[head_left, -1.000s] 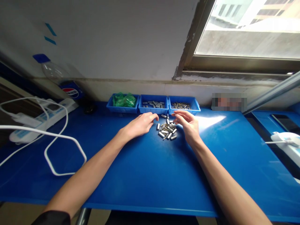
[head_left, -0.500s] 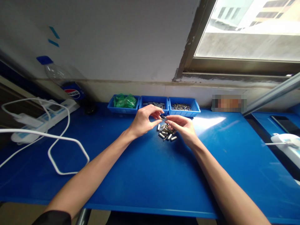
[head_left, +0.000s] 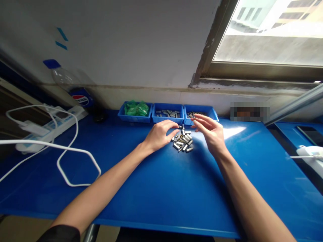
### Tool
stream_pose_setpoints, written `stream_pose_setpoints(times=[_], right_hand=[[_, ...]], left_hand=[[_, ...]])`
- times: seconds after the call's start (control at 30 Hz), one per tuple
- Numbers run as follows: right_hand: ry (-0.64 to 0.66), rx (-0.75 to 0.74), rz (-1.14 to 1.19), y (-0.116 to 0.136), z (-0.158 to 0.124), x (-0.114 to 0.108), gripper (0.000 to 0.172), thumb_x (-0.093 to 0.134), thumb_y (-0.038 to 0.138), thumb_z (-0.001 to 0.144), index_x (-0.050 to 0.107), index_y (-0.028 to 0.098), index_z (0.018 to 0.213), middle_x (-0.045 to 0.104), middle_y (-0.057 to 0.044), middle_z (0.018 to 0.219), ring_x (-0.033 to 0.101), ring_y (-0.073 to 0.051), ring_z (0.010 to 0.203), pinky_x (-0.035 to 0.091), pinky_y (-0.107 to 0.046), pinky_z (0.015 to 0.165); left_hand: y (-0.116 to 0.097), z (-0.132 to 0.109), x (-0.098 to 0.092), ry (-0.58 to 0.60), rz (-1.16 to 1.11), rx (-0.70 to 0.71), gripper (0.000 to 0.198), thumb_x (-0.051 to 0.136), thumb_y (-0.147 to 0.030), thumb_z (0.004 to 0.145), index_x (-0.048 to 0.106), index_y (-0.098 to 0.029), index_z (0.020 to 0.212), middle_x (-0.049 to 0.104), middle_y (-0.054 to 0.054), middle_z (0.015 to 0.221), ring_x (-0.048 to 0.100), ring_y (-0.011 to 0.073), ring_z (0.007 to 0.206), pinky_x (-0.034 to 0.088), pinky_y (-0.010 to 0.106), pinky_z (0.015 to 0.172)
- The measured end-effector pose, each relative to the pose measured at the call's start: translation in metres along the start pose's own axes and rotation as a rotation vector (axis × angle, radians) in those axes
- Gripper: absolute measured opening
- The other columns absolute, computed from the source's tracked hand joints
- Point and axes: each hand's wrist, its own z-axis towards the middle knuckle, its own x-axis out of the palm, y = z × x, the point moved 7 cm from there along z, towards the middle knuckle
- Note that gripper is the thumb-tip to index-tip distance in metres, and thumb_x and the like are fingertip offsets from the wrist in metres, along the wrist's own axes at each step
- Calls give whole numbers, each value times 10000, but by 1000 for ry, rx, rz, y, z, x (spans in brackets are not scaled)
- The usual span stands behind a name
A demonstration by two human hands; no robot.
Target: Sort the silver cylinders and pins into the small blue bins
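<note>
My left hand (head_left: 161, 135) is at the left edge of a pile of small silvery blocks and thin pins (head_left: 183, 140) on the blue table. Its thumb and index finger are apart, and I see nothing between them. To the right of the pile, my right hand (head_left: 210, 131) is raised with its fingers spread, tips in front of the right blue bin (head_left: 214, 116), which holds thin metal pins (head_left: 196, 114). Small grey metal blocks (head_left: 168, 113) lie in the middle bin (head_left: 168, 119). Crumpled green plastic (head_left: 136, 109) fills the left bin (head_left: 135, 119).
A cola bottle (head_left: 82, 97) stands against the wall at the left. Near it are a white power strip (head_left: 37, 136) and a looping white cable (head_left: 87, 153). At the far right lie a phone (head_left: 311, 135) and another white power strip (head_left: 311, 156). Wall and window close off the back.
My hands have parted from where their fingertips met above the pile. The right hand has moved right and up toward the pin bin, while the left has stayed near the pile.
</note>
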Motion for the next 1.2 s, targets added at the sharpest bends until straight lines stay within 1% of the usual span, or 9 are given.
stream_pose_setpoints(times=[0.07,0.13,0.23,0.33,0.4,0.47,0.57,0.67,1.2], right_hand=[[-35,-10,-77,10,8,-15,489,854,398,790,756,244,1244,822,-75,967,742,-222,749,576,-361,671],[-95,-59,-162,21,21,-39,338,808,374,818,792,191,1102,801,-90,877,732,-220,733,576,-354,684],[-364,-136,-350,31,46,-104,308,714,273,825,776,149,1100,756,-98,820,710,-208,710,567,-341,700],[-559,48,-817,19,69,-171,504,684,234,794,695,208,1297,732,-84,845,704,-223,754,535,-369,757],[-520,211,-1177,6,80,-200,749,805,326,720,598,245,1436,727,-157,973,685,-280,829,488,-440,789],[-421,310,-1325,-8,86,-215,883,845,374,688,529,239,1502,703,-231,1031,665,-312,808,436,-467,732],[-384,336,-1413,-14,87,-221,950,854,392,681,467,296,1544,703,-223,1025,649,-321,794,402,-459,703],[-364,321,-1476,-14,87,-218,901,834,422,719,471,332,1538,714,-218,1036,652,-327,829,388,-450,708],[-380,263,-1465,-18,88,-213,899,831,357,716,492,287,1546,691,-215,992,646,-324,813,349,-461,719]], left_hand=[[5,-5,7,30,12,-9,138,624,-254,1020,729,-168,1047,787,82,1095,746,223,1038,586,371,972],[11,-9,13,49,21,-35,175,586,-259,1037,728,-167,1082,785,91,1131,743,230,1073,581,380,994],[20,-13,18,64,22,-74,189,576,-248,1033,728,-175,1119,780,92,1156,740,233,1091,583,379,1002],[27,-15,19,52,20,-96,201,564,-243,1035,731,-180,1125,778,91,1153,738,231,1086,585,378,996],[29,-15,19,45,14,-103,214,549,-242,1042,732,-178,1134,777,94,1161,737,230,1090,584,378,1001],[29,-15,19,46,8,-104,223,541,-245,1048,731,-177,1142,776,96,1170,736,230,1096,582,379,1007],[29,-15,20,46,12,-106,224,545,-255,1048,731,-176,1144,777,97,1169,736,234,1098,582,382,1009],[28,-16,20,43,19,-110,221,560,-266,1044,729,-170,1151,778,97,1166,740,232,1082,584,378,1004],[24,-15,21,60,36,-127,214,596,-299,1030,716,-183,1164,774,93,1172,746,229,1055,593,377,976]])
